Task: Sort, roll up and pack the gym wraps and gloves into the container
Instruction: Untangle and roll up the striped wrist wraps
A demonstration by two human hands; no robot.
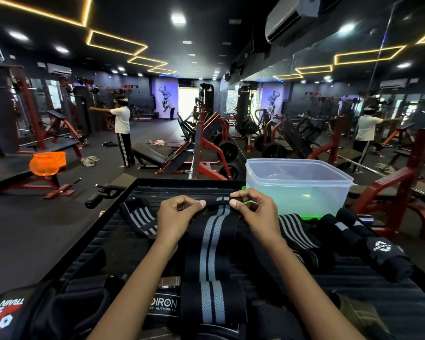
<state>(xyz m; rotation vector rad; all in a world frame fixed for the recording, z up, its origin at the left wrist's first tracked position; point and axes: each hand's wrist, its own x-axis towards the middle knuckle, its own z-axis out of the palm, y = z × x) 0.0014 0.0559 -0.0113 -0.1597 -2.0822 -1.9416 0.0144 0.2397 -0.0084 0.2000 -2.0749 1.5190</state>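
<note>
While the container (pixel 297 187) sits beyond, left hand (pixel 176 213) and right hand (pixel 254 209) pinch the wrap (pixel 212 239)

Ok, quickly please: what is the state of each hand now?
Left hand: fingers pinch the far end of the black elastic wrap with grey stripes.
Right hand: fingers pinch the same end.

Dark gym: black floor (pixel 35 229), red machines (pixel 206 153), mirror wall (pixel 353 94) right, yellow ceiling strips (pixel 115 42), orange basket (pixel 48 163) on bench (pixel 15 179)
</note>
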